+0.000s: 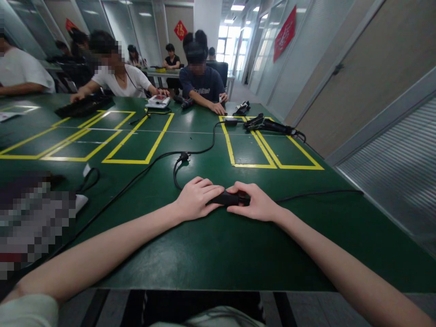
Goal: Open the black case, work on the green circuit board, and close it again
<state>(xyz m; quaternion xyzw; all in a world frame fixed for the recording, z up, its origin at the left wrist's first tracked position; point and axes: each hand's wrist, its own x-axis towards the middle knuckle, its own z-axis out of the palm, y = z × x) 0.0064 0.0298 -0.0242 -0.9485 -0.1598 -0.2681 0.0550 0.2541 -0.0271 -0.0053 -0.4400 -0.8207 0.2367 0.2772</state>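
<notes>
In front of me, low over the green table (163,254), a black power adapter (227,198) lies between my two hands. My left hand (195,199) is closed on its left end, fingers on top and thumb below. Thumb and fingers of my right hand (260,203) curve around its right end, where a dark connector (244,200) shows in part. A thin black cable (320,193) runs out past my right hand to the table's right edge. Beyond my left hand lies a black plug (184,157) on a short cord that leads back toward that hand.
A longer black cable (136,175) crosses the table to another adapter (230,121). Yellow tape (126,161) marks rectangles on the surface. Bundled black cables (272,126) lie at the far right. A blurred pile (37,222) sits at left. Several people sit across the table.
</notes>
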